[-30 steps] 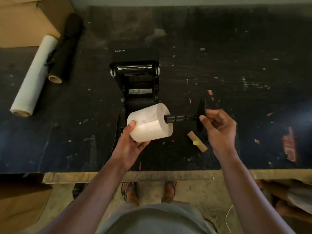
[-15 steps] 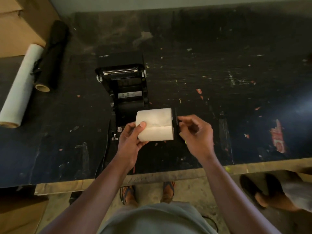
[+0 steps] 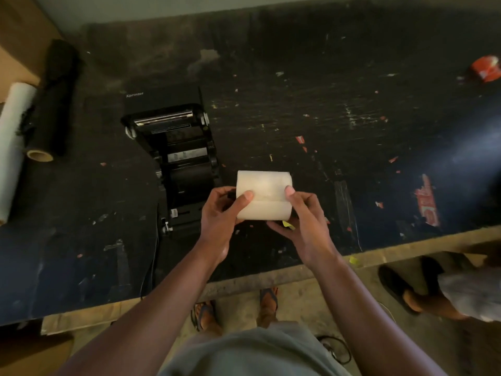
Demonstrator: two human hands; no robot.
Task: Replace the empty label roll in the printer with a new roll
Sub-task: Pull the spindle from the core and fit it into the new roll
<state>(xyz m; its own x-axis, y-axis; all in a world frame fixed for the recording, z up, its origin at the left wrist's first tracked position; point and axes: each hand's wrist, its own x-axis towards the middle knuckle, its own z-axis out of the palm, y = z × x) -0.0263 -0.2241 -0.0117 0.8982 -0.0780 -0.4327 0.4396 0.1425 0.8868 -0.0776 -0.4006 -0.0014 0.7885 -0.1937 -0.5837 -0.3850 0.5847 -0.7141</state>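
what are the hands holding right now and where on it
Both hands hold the new label roll above the table, beside the open printer: the left hand grips its left end, the right hand its right end, thumbs on top.

Label roll (image 3: 264, 195), gripped betw. left hand (image 3: 221, 213) & right hand (image 3: 303, 217): matt white paper, smooth. Printer (image 3: 176, 147), just left of hands: black plastic, semi-gloss, w/ bright metal strip at far end. Table (image 3: 298, 104) under hands: dark top, worn & scuffed, rough bare-wood front edge; far left of hands, white film roll (image 3: 12, 142) & black roll (image 3: 55, 101) on cardboard core.
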